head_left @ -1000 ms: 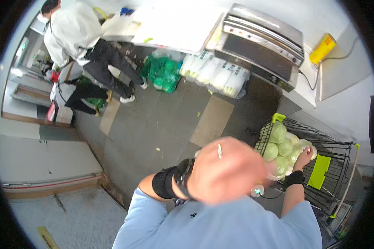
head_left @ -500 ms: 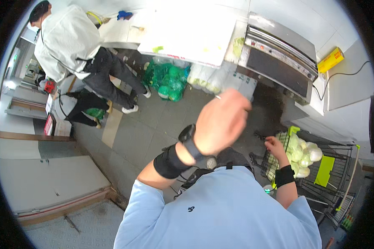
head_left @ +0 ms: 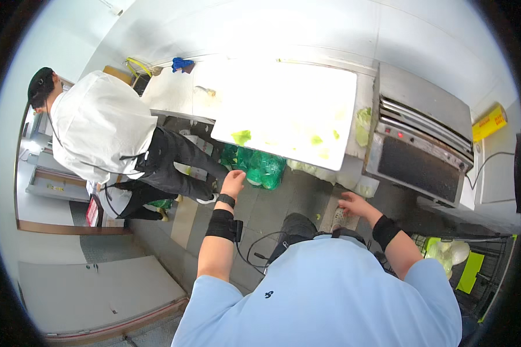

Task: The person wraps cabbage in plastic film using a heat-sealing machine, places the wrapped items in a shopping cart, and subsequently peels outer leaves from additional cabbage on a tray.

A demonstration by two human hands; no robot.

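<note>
My left hand [head_left: 233, 183] reaches out below the front edge of a big white cutting board [head_left: 289, 87], fingers loosely apart and nothing in it. It hovers above green plastic bags [head_left: 261, 166] stowed under the counter. My right hand [head_left: 353, 205] is stretched forward with spread fingers, below the board's right front corner, and holds nothing. Green leaf scraps [head_left: 241, 137] lie on the board. Both wrists wear black bands.
A person in a white coat [head_left: 101, 130] bends over at the left. A steel machine [head_left: 422, 151] stands right of the board. A wire cart with pale cabbages [head_left: 450, 252] is at my lower right. A yellow box [head_left: 488, 122] hangs on the wall.
My left hand has dropped from close to the camera down to the board's front edge. My right hand left the cabbage cart and moved forward. The view turned toward the counter.
</note>
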